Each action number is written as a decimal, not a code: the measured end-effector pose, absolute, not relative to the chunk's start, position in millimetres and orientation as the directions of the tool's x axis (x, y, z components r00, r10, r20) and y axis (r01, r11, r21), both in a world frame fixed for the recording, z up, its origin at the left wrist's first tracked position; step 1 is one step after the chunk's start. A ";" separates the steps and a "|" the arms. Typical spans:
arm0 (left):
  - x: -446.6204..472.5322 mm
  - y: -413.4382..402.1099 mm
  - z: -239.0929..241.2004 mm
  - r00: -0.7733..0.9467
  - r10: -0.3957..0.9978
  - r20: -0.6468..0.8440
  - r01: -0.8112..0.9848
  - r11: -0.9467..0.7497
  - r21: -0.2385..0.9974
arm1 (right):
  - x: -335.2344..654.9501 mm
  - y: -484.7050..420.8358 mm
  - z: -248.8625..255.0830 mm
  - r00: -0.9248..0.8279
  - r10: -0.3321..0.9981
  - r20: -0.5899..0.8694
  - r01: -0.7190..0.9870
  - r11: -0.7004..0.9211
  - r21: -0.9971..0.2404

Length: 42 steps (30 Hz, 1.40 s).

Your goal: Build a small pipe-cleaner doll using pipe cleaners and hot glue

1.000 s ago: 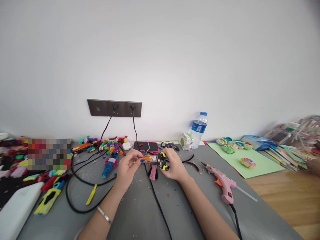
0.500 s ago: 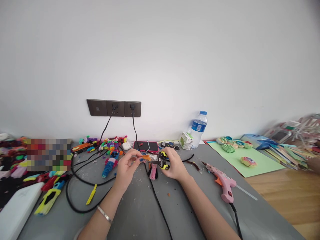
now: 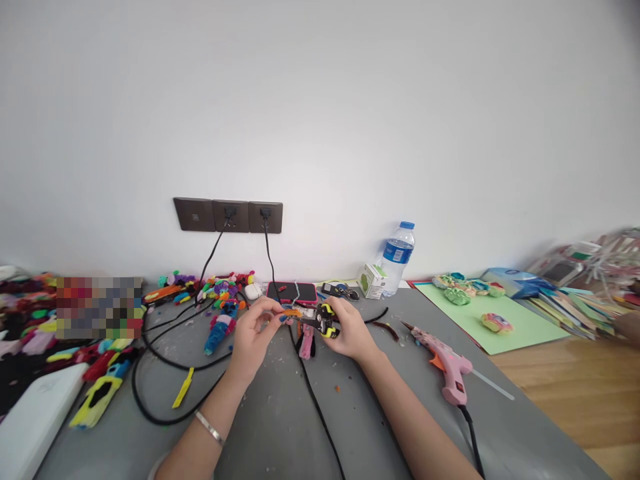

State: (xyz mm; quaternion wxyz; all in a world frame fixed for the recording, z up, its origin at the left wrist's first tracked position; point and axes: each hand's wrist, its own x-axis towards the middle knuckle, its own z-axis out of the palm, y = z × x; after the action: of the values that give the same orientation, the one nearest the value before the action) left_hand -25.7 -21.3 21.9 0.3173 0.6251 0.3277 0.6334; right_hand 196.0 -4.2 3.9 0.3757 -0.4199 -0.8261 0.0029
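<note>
My left hand (image 3: 257, 337) pinches a small orange fuzzy piece, apparently pipe cleaner (image 3: 292, 313), between thumb and fingertips. Wrapped around the yellow-and-black handles of a pair of scissors (image 3: 325, 321) is my right hand (image 3: 349, 328). The blades point left and meet or overlap the orange piece; whether they touch it cannot be made out. Just below them, a pink fuzzy piece with dark sides (image 3: 307, 343) lies on the grey table (image 3: 280, 413). Behind both hands is a dark-screened phone in a pink case (image 3: 306, 293).
Black cables (image 3: 313, 393) cross the table from the wall sockets (image 3: 230, 217). A pink glue gun (image 3: 453, 373) lies right, before green paper (image 3: 520, 333). At the back stand a water bottle (image 3: 399, 260) and small box (image 3: 373, 281). Colourful fuzzy figures (image 3: 220, 327) lie left. Another person's hand (image 3: 627, 327) shows far right.
The scissors have turned slightly, and more of their pale blade shows beside the orange piece. Both hands stay in nearly the same place.
</note>
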 end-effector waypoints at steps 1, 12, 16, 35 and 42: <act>-25.7 -21.2 21.6 -0.019 0.810 0.585 0.006 -0.585 0.811 | 196.0 -4.1 3.6 -0.364 0.696 0.618 0.692 0.647 -0.321; -26.5 -21.6 22.9 -0.007 0.790 0.612 0.001 -0.612 0.791 | 196.6 -2.3 2.3 -0.355 0.705 0.614 0.676 0.647 -0.353; -26.3 -21.9 22.2 -0.004 0.795 0.606 -0.008 -0.606 0.795 | 197.4 -1.3 1.7 -0.353 0.687 0.635 0.665 0.662 -0.347; -25.7 -17.2 4.4 0.252 0.775 0.580 0.195 -0.627 0.754 | 203.2 3.7 -7.4 -0.253 0.720 0.646 0.609 0.638 -0.472; -25.2 -9.3 -8.0 0.286 0.826 0.485 0.249 -0.553 0.795 | 201.8 3.7 -4.3 -0.229 0.767 0.600 0.597 0.597 -0.535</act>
State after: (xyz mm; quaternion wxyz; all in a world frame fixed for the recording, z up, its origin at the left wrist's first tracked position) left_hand -25.2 -9.3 -8.0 0.3039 0.7420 0.3622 0.4753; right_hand 201.8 3.7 -4.3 0.4396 -0.4383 -0.7781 0.0964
